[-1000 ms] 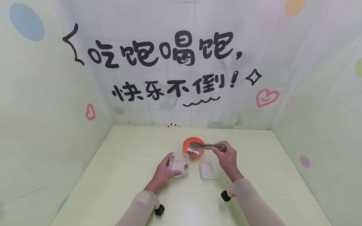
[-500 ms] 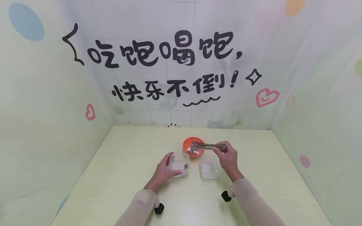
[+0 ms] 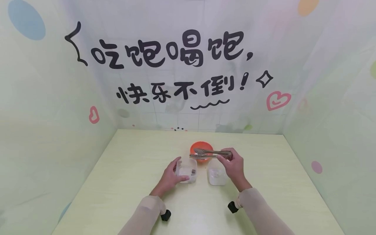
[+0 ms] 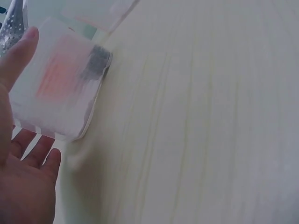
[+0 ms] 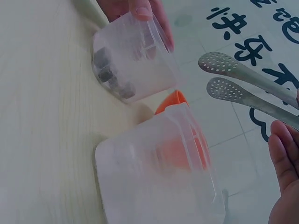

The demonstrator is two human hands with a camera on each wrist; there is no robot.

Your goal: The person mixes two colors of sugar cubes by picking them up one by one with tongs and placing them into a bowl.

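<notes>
My left hand holds a translucent plastic container by its left side, thumb at the front and fingers behind. Several dark chunks lie low inside that container in the right wrist view. My right hand grips metal tongs by their handle end. Their perforated tips stand apart with nothing between them, above an orange bowl and pointing left. Something white shows in the bowl, mostly hidden by the tongs.
A second translucent container stands to the right of the held one, below my right hand; its contents are hard to make out. The pale table meets a printed cloth backdrop behind and at both sides.
The tongs' tips have spread apart, and the tongs have shifted left and now cover more of the bowl's front. My left hand and its container have stayed in place.
</notes>
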